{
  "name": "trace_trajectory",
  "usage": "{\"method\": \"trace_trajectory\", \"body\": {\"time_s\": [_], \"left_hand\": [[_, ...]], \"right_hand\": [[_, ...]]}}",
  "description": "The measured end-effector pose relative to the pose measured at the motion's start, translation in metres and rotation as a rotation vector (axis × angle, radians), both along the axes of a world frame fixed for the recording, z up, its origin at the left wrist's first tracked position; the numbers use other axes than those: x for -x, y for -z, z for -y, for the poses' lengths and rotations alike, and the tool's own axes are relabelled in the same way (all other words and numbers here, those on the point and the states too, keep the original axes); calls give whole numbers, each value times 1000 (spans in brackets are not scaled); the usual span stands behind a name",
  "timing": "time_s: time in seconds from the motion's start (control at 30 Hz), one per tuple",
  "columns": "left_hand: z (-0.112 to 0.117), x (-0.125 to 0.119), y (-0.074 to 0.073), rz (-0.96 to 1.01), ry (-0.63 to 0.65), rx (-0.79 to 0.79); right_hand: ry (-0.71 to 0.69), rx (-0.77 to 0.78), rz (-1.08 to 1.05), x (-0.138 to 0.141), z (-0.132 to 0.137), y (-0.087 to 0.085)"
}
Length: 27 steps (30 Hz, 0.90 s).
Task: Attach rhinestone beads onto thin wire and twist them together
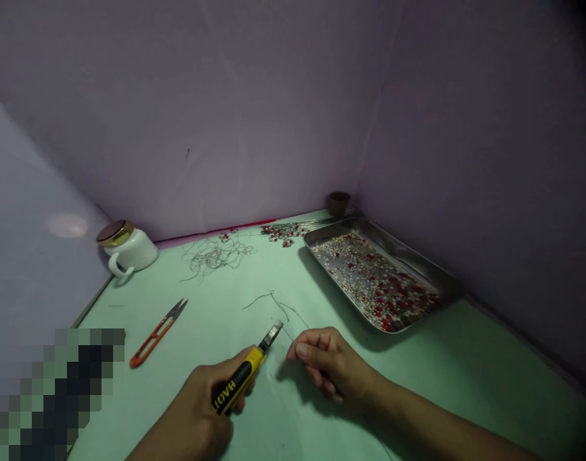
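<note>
My left hand (220, 397) is wrapped round a yellow-and-black utility knife (239, 384), its short metal tip pointing away and to the right. Just right of that tip, my right hand (326, 362) pinches a thin wire (300, 314) between thumb and fingertips. The wire runs up and left from the fingers, with a small twist near its far end. How much of it lies inside the hand is hidden. To the left of my hands rest orange-handled thread snips (158, 336) with their blades pointing away.
A metal tray (341, 294) of loose red, white and gold beads stands at right. Behind are a tangle of thin wire (218, 256), beaded wire stems (285, 234) and a small dark cup (339, 203). A white lidded mug (134, 250) stands at left. Walls enclose the table.
</note>
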<state>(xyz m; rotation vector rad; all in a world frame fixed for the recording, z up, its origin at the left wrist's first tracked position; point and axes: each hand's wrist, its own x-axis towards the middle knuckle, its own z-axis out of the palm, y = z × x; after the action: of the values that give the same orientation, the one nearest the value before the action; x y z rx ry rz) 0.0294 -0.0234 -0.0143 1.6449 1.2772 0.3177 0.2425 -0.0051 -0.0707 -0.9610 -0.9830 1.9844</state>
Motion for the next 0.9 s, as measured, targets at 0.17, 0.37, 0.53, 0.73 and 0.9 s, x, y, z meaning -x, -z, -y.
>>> {"method": "trace_trajectory", "body": {"time_s": [0.17,0.37,0.53,0.73,0.9], "left_hand": [[-19,33,5,-19,-579,-59],[-18,32,6,197,-486,112],[2,9,10,232,-130,181],[8,8,8,174,-68,159],[10,-2,0,127,-47,145]], "right_hand": [[-71,-63,41,0,5,-5],[-24,108,-202,3,0,-6],[-53,184,-385,-2,-1,-7],[-76,158,-381,-2,2,-7],[-48,144,-303,2,2,-6]]}}
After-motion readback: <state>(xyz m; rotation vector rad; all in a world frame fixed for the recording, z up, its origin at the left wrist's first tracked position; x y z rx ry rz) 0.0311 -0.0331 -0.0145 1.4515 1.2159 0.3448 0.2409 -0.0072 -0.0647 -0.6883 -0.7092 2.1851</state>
